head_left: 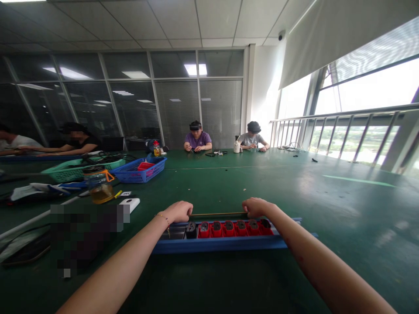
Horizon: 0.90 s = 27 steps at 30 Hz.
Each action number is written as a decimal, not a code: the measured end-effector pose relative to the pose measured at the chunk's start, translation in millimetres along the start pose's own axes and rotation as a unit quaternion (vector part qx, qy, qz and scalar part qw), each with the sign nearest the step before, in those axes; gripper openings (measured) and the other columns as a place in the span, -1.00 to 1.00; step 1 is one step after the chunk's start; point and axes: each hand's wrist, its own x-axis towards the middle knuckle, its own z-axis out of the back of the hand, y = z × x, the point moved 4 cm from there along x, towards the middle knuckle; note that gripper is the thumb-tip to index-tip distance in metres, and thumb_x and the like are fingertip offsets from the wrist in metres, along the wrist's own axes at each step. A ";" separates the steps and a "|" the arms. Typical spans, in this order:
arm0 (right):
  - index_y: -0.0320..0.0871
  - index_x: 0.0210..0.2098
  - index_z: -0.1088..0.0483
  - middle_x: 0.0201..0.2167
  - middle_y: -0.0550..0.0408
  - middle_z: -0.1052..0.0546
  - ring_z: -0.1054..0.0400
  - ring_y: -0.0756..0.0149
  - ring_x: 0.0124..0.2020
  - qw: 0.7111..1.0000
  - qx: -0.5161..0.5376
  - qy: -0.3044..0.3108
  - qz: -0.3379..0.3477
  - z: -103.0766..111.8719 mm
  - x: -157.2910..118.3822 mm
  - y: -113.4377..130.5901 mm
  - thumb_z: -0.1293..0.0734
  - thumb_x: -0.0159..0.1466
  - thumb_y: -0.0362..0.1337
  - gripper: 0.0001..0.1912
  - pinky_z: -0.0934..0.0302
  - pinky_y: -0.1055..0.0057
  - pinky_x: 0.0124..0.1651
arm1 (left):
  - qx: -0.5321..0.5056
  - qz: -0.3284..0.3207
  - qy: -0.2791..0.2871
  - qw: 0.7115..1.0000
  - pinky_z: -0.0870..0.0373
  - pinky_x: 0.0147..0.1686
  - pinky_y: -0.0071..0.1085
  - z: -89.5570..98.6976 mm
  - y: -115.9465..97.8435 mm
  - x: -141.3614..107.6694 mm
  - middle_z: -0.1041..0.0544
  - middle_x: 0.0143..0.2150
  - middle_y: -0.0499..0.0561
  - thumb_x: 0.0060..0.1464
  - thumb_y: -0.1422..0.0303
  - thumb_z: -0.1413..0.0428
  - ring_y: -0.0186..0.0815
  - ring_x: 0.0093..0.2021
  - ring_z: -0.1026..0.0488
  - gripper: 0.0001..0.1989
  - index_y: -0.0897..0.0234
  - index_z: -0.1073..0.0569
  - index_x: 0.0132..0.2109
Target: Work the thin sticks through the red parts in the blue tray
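My left hand (180, 211) and my right hand (257, 207) are held apart, with fingers curled, just beyond a long blue tray (222, 246). Stretched straight between them runs a thin yellowish strip (218, 214); each hand is closed on one end. A row of several red blocks with dark tops (228, 229) lies in the tray, close below the strip. To their left sits a single black block (191, 230). A dark grey piece (175, 232) fills the tray's left part, partly behind my left wrist. My fingertips are hidden by the hands.
On the left stand a blue basket (140, 173) with red pieces, a green basket (65, 173) and a jar with amber liquid (100, 189). A white object (131, 204) lies nearer. Across the green table (278, 179) sit people at work. A white bottle (236, 147) stands there.
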 end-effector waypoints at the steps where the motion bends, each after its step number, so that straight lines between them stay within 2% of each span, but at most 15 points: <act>1: -0.14 -0.38 -0.44 -0.39 0.05 -0.50 -0.36 0.22 -0.36 1.000 0.012 -0.008 0.004 0.5 -2.2 -1.0 -0.28 -0.13 -0.41 -0.72 -0.13 0.45 -0.41 | -0.024 -0.005 0.005 1.000 -0.20 -0.50 -0.49 0.8 1.4 -1.4 -0.46 -0.44 -0.06 -0.28 0.51 0.00 -0.32 -0.43 -0.37 -0.82 0.23 -0.42 -0.45; 3: -0.16 -0.41 -0.43 -0.42 0.08 -0.49 -0.34 0.29 -0.40 0.999 0.041 -0.028 0.016 3.2 -8.6 -2.2 -0.26 -0.09 -0.40 -0.78 -0.12 0.48 -0.42 | -0.079 -0.008 -0.003 0.997 -0.21 -0.49 -0.49 5.1 4.2 -5.8 -0.46 -0.46 -0.07 -0.22 0.45 0.02 -0.34 -0.45 -0.37 -0.85 0.24 -0.41 -0.42; 6: -0.19 -0.35 -0.39 -0.46 0.13 -0.46 -0.31 0.39 -0.45 0.994 0.085 -0.067 0.030 10.5 -21.2 -1.3 -0.19 0.02 -0.37 -0.79 -0.11 0.53 -0.44 | -0.155 0.003 -0.067 0.986 -0.23 -0.43 -0.48 17.1 5.6 -15.8 -0.45 -0.44 -0.06 -0.12 0.34 0.05 -0.34 -0.41 -0.37 -0.84 0.26 -0.39 -0.39; 9: -0.19 -0.31 -0.35 -0.48 0.14 -0.43 -0.27 0.42 -0.47 0.983 0.131 -0.124 0.043 22.8 -35.1 3.3 -0.14 0.09 -0.34 -0.78 -0.10 0.54 -0.46 | -0.207 0.010 -0.118 0.971 -0.24 -0.37 -0.46 28.0 -1.5 -28.0 -0.44 -0.39 -0.05 -0.07 0.27 0.06 -0.33 -0.37 -0.37 -0.79 0.28 -0.38 -0.34; 12: -0.17 -0.39 -0.37 -0.56 0.18 -0.38 -0.21 0.44 -0.53 0.966 0.188 -0.171 0.054 37.0 -50.9 7.8 -0.19 0.06 -0.31 -0.84 -0.07 0.53 -0.48 | -0.244 0.003 -0.114 0.963 -0.24 -0.36 -0.46 34.9 -16.0 -40.1 -0.43 -0.39 -0.04 -0.07 0.21 0.01 -0.33 -0.37 -0.36 -0.73 0.28 -0.39 -0.25; 15: -0.17 -0.38 -0.38 -0.59 0.20 -0.37 -0.19 0.45 -0.56 0.958 0.236 -0.151 0.060 43.9 -68.4 11.5 -0.25 0.06 -0.20 -0.81 -0.06 0.52 -0.50 | -0.268 0.009 -0.095 0.959 -0.23 -0.42 -0.48 38.4 -29.5 -52.7 -0.40 -0.46 -0.07 -0.09 0.10 -0.01 -0.34 -0.42 -0.34 -0.60 0.29 -0.38 -0.17; 19: -0.18 -0.34 -0.38 -0.57 0.19 -0.38 -0.20 0.44 -0.56 0.947 0.295 -0.114 0.059 39.9 -92.1 17.6 -0.20 0.12 0.01 -0.63 -0.06 0.52 -0.53 | -0.293 0.053 -0.127 0.946 -0.22 -0.44 -0.49 36.6 -38.8 -68.4 -0.40 -0.49 -0.07 -0.03 0.00 0.09 -0.35 -0.43 -0.33 -0.54 0.28 -0.40 -0.20; 22: -0.18 -0.41 -0.37 -0.58 0.17 -0.38 -0.21 0.43 -0.56 0.946 0.290 -0.145 0.017 33.5 -104.3 16.8 -0.13 0.15 0.07 -0.56 -0.06 0.52 -0.52 | -0.316 0.060 -0.144 0.936 -0.25 -0.38 -0.48 30.3 -45.0 -75.6 -0.44 -0.43 -0.05 -0.05 0.01 0.05 -0.34 -0.40 -0.35 -0.57 0.28 -0.40 -0.24; 27: -0.17 -0.49 -0.34 -0.64 0.20 -0.35 -0.17 0.45 -0.61 0.943 0.274 -0.188 -0.022 22.6 -107.6 8.7 -0.18 0.10 0.11 -0.56 0.00 0.53 -0.57 | -0.338 0.059 -0.170 0.924 -0.28 -0.34 -0.46 24.7 -49.7 -80.8 -0.45 -0.39 -0.03 -0.06 0.03 0.01 -0.33 -0.37 -0.38 -0.61 0.28 -0.39 -0.30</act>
